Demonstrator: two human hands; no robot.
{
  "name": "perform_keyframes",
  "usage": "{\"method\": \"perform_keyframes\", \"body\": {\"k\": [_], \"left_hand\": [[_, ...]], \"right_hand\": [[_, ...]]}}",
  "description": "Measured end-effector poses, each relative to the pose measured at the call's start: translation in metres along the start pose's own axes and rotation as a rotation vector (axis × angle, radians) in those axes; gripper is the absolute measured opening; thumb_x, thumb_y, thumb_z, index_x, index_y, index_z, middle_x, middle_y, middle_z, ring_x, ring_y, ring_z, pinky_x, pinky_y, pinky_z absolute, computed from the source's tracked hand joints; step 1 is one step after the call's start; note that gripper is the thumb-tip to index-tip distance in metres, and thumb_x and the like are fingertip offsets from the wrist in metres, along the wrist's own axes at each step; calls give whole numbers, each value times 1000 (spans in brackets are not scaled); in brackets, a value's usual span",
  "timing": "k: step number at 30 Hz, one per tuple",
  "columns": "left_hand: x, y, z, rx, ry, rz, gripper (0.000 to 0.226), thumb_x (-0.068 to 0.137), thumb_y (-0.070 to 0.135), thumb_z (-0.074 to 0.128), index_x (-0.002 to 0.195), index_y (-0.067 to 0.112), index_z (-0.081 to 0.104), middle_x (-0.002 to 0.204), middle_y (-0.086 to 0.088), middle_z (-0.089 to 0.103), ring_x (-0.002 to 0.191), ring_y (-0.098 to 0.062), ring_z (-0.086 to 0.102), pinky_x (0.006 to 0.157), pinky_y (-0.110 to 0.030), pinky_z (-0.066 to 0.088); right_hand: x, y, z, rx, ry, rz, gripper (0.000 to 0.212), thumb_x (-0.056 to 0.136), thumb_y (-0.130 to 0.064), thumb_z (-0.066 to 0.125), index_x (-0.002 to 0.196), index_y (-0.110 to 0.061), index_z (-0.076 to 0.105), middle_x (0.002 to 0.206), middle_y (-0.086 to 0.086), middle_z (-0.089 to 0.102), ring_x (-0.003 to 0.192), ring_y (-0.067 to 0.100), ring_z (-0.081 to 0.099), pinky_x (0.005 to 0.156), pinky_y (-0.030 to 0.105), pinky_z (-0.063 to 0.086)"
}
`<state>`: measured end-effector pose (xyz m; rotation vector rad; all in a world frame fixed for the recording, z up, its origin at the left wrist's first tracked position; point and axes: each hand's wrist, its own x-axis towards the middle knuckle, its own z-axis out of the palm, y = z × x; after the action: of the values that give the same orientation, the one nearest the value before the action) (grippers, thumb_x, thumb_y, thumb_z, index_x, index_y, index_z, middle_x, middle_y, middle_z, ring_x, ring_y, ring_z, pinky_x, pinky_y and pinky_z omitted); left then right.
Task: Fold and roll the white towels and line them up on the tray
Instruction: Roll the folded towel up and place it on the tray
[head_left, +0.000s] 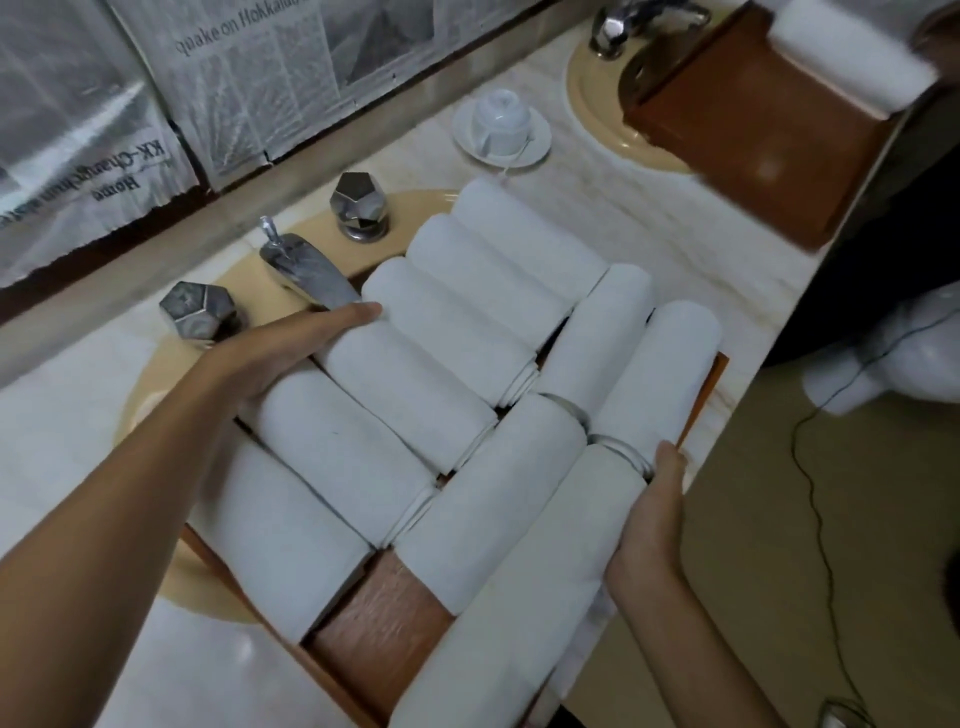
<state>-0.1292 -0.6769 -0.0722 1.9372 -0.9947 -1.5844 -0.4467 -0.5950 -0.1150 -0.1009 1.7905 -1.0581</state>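
Over the sink (156, 384), rolled white towels (415, 395) line the wooden tray (379, 613). My left hand (280, 353) lies flat against its side, fingers straight. My right hand (649, 519) touches the opposite side, its grip unclear.

Left grip (291, 353) stretches forward flat-fingered; right grip (649, 514) sits nearer, thumb up.
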Motion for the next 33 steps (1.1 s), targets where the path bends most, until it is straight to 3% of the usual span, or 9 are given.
{"method": "perform_keyframes", "body": {"k": [5,12,15,18,20,23,25,29,33], "left_hand": [[-11,-1,6,-50,43,-10,33,89,51,61,113,28,59,106,7,70,94,-11,65,76,-26,48],[-44,-11,31,-49,151,11,25,87,54,64,102,34,64,100,12,65,92,-10,61,78,-30,45],[-63,-19,46,-76,272,27,33,82,55,69,108,36,66,105,10,66,96,-11,61,87,-33,43],[-84,-32,65,-123,276,4,40,76,63,70,108,39,68,112,12,67,101,-9,61,94,-35,44],[-104,-41,77,-152,279,-49,49,72,71,68,110,41,66,118,11,66,108,-14,59,101,-37,42],[-130,-63,93,-184,330,-103,76,58,83,67,121,39,64,123,9,63,114,-18,57,105,-41,41],[-155,-73,106,-259,383,-91,71,61,77,70,119,38,63,124,9,62,112,-17,57,103,-39,41],[-212,-92,124,-368,447,-28,54,78,64,67,122,35,53,125,3,58,110,-17,52,98,-33,36],[-279,-129,118,-473,508,-73,79,69,71,68,124,14,63,117,-8,67,104,-26,62,95,-41,45]], "right_hand": [[2,-3,-1,47,-17,33,77,53,-77,59,108,-24,66,106,9,70,95,31,66,87,49,54],[20,-12,-19,91,-8,-62,79,50,-75,67,117,-33,67,110,2,71,96,25,68,87,47,55],[24,-17,-32,48,-51,-51,81,49,-74,64,115,-27,67,106,5,70,95,27,67,90,47,53],[21,-22,-54,18,-118,-65,86,49,-74,61,118,-23,65,110,8,69,99,28,65,94,46,51],[19,-24,-71,0,-158,-68,78,56,-71,61,116,-21,65,108,10,69,97,30,65,86,41,52],[15,-28,-93,-38,-218,-107,50,80,-59,59,108,-18,66,100,11,68,90,29,64,71,34,48],[11,-34,-107,-59,-267,-161,39,89,-50,57,105,-16,65,97,10,67,85,26,62,66,33,45],[-9,-49,-116,-121,-406,-217,49,83,-53,61,113,-15,63,102,13,68,90,31,65,70,36,51],[-49,-52,-101,-183,-545,-245,51,82,-51,62,116,-14,65,106,13,69,95,32,65,77,37,52]]}}
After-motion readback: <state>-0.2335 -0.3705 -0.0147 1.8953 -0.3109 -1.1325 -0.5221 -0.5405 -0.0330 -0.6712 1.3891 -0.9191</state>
